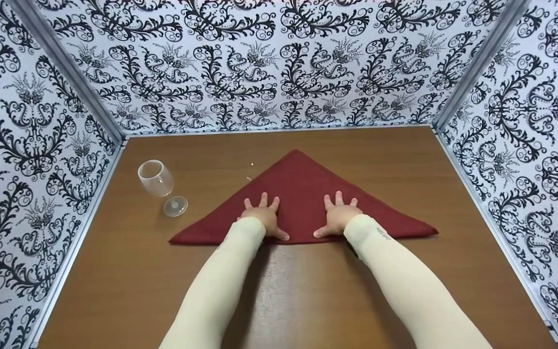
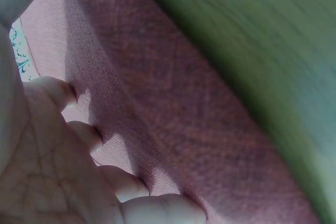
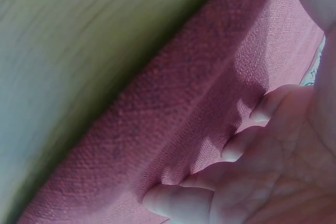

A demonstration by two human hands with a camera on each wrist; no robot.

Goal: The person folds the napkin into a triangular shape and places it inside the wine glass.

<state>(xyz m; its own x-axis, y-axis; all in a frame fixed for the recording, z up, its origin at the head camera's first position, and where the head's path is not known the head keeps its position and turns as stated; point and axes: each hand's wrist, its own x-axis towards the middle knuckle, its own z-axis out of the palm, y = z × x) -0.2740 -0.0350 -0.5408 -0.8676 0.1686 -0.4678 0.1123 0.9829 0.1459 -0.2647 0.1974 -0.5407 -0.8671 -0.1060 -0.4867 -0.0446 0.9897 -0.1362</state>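
A dark red cloth napkin (image 1: 303, 194), folded into a triangle, lies on the table with its point toward the back wall and its long folded edge toward me. My left hand (image 1: 262, 216) rests on it left of the middle, fingers spread and thumb near the front edge. Right of the middle, my right hand (image 1: 339, 217) lies on the cloth the same way. Both wrist views show fingertips (image 2: 186, 208) pressed on the red fabric (image 3: 157, 114), palms raised off it. Neither hand grips anything.
A clear stemmed glass (image 1: 157, 179) stands on the brown wooden table (image 1: 288, 300) at the left, beyond the napkin's left corner. Walls covered in black-and-white scroll pattern (image 1: 259, 63) enclose the back and both sides.
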